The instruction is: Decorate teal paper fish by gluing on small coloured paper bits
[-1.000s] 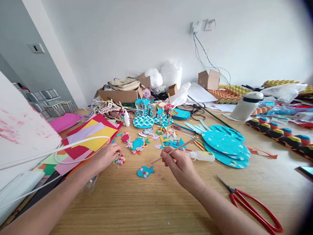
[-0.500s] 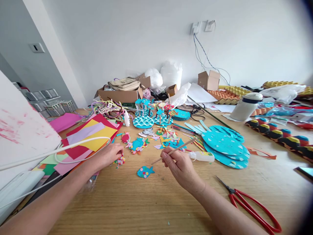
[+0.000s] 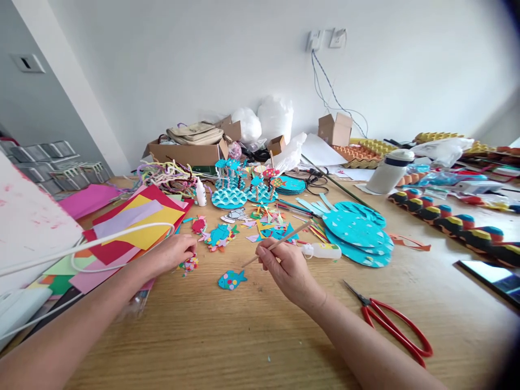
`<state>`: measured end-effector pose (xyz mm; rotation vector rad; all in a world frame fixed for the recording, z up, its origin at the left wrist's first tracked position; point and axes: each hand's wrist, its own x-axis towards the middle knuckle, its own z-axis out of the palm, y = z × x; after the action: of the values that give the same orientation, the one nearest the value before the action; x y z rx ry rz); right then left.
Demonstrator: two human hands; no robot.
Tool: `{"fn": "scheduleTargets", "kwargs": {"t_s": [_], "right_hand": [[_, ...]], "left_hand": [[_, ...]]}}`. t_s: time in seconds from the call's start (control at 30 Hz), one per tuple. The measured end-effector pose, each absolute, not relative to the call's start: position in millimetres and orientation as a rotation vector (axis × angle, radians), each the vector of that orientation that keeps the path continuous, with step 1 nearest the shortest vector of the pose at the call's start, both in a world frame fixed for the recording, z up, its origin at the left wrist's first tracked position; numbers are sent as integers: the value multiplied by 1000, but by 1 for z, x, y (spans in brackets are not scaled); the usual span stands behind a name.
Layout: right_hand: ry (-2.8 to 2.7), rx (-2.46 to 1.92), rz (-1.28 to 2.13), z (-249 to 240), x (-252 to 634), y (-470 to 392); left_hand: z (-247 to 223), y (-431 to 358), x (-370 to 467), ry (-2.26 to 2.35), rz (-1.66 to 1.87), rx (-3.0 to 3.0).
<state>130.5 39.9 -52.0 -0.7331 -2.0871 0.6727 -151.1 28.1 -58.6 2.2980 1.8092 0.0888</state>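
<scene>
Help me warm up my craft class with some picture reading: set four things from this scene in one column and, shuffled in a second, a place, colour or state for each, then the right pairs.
1. Thin stick
2. Nearest blue fish
3. Scissors
4. Pile of paper bits

A. red-handled
B. right beside the left hand
C. covered in coloured dots, lying flat on the table
D. held in the right hand

Pairs: 1-D, 2-C, 3-A, 4-B

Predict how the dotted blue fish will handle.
The dotted blue fish looks cut from thin paper, so it's probably light and may bend when lifted. Lying flat on the wooden table, it would likely slide, not roll, if pushed.
</scene>
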Motion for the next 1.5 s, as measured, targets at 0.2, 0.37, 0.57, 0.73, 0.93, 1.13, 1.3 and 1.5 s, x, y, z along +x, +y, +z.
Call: {"fn": "scheduleTargets", "kwargs": {"t_s": [0.2, 0.37, 0.57, 0.73, 0.93, 1.13, 1.3, 1.5], "right_hand": [[-2078, -723, 664, -51, 130, 39], [-2086, -725, 664, -50, 130, 39], [-2096, -725, 667, -50, 130, 39], [-2104, -731, 672, -51, 130, 39], [-2104, -732, 669, -50, 130, 39], [-2107, -747, 663, -48, 129, 38], [-2113, -740, 666, -48, 130, 38], [-2096, -731, 690, -49, 129, 38]], "left_hand": [[-57, 29, -150, 1802, 60, 2288], [-56, 29, -148, 1818, 67, 2275], [-56, 28, -150, 1834, 110, 2258], [-54, 28, -152, 1873, 156, 2208], [-50, 27, -151, 1917, 187, 2132], [-54, 27, -153, 1856, 233, 2103], [-52, 27, -155, 1786, 262, 2084], [-54, 25, -142, 1735, 332, 2016]]}}
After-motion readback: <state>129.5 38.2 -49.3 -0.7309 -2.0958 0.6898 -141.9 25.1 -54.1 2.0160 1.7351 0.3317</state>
